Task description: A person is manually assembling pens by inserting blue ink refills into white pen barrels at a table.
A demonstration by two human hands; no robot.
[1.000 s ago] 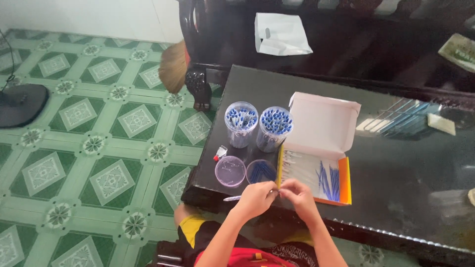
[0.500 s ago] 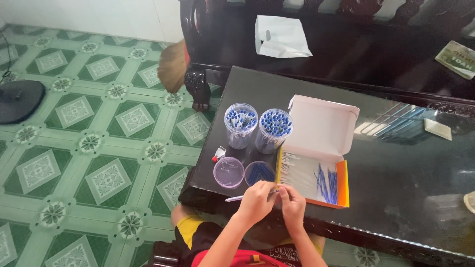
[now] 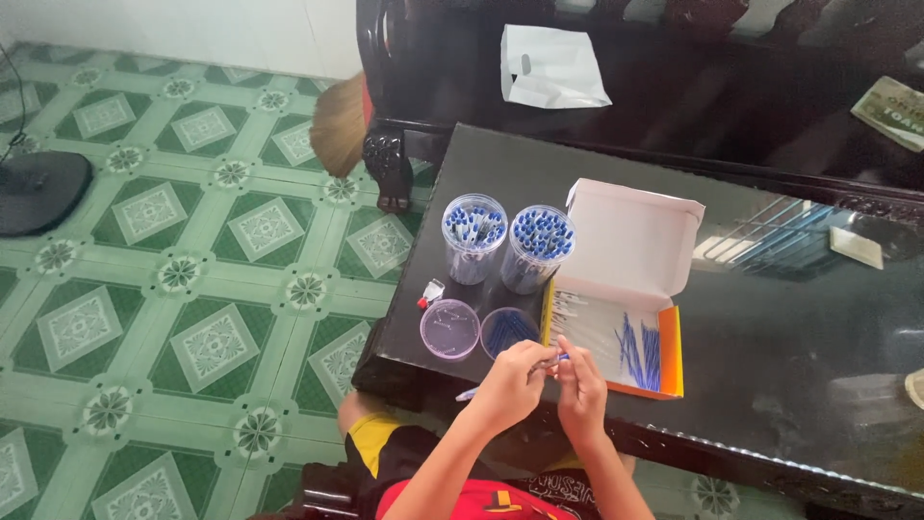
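Both hands meet at the worktop's (image 3: 539,173) near edge, left hand (image 3: 510,387) and right hand (image 3: 581,387) pinching one pen (image 3: 541,364) lying crosswise between them, just short of the open box (image 3: 630,279).

1. Floor (image 3: 173,289) is green tile with a white diamond and flower pattern, fills the whole left side.
2. Round black stand base (image 3: 43,191) sits on the tiles at the far left, thin cable running up from it.
3. A straw broom head (image 3: 339,125) pokes out beside the carved leg of the dark wooden bench (image 3: 385,144).
4. White plastic bag (image 3: 551,65) lies flat on the bench seat, up top.
5. Some printed paper (image 3: 890,111) sits at the right edge of the bench, partly cut off.
6. Small pale card (image 3: 857,247) lies on the glossy dark counter (image 3: 789,327), far right, well apart from everything else.
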